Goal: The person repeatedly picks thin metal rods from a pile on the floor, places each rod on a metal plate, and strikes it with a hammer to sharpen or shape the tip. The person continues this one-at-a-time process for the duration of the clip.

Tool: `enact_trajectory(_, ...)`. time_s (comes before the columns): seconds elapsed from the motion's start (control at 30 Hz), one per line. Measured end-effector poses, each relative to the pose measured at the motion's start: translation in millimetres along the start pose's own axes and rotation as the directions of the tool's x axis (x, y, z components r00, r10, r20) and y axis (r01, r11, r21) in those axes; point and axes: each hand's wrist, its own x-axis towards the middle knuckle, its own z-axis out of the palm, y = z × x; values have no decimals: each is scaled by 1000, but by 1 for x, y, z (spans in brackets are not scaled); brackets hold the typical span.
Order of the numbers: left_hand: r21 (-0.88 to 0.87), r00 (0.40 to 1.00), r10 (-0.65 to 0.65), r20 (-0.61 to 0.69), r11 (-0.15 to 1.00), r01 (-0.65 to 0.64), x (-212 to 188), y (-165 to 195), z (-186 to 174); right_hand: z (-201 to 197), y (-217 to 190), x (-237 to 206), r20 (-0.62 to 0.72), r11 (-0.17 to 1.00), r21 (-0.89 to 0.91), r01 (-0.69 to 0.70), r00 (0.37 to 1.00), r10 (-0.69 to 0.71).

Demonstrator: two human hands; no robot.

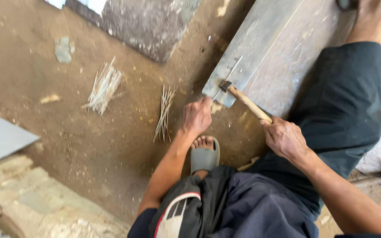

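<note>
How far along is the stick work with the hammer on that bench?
Done, it seems: two bundles of thin sticks lie on the dirt floor. In hand: the right hand grips a wooden-handled hammer on the bench edge, where the left hand holds a thin rod. What remains cannot be told.

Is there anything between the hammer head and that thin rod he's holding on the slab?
Nothing visible. The hammer head sits right at the thin rod, which the left hand steadies on the slab edge; the right hand grips the wooden handle.
</note>
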Motion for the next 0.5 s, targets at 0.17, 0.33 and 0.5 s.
enact_trajectory(0.17,82,998,-17,58,997,13,0,3,-6,-7,3,16,-30,998,40,-54,998,55)
enact_trajectory(0.33,135,996,-25,88,991,13,-2,4,-6,-10,17,30,-91,985,52,-167,981,171)
enact_trajectory(0.5,141,998,-51,24,989,47,-1,13,-8,-7,32,37,-145,994,-57,-90,986,80)
